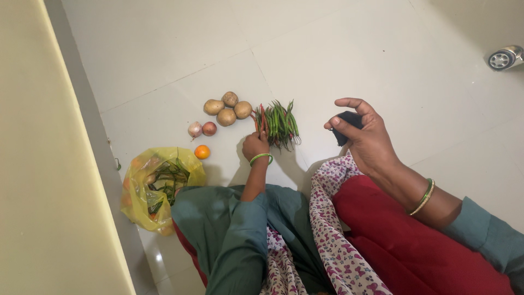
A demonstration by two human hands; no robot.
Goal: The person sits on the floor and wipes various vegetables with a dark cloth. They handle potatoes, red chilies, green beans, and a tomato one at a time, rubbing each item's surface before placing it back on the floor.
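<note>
Head view looks straight down at someone sitting on a pale tiled floor (164, 54) sorting veg. Left hand (255, 145) sits at the near end of a pile of green and red chillies (278, 123), fingers curled down onto the stems, so it looks closed on the bunch end rather than just resting there. Right hand (363, 139) is up off the floor at about 3 o'clock from the chillies, well apart from the other hand, fingers wrapped round a small dark object (346, 124); can't tell what it is.

If you're lining chillies up like that, my take: keep the stems all pointing toward you and nudge from the stem end, not the tips, so they stay in a neat fan and don't snap. Light pressure is enough.

Around it: four potatoes (226, 108) at roughly 10 o'clock from the chillies, just beside them. Two onions (202, 129) a bit nearer the person, and a small orange fruit (202, 152) below those.

Packaging-wise there's just one yellow see-through plastic bag (139, 188) at 8 o'clock, crumpled and open, with more green pods and something orange inside. No label on it that I can make out. A small wheel (503, 58) pokes in at the far right edge.
</note>
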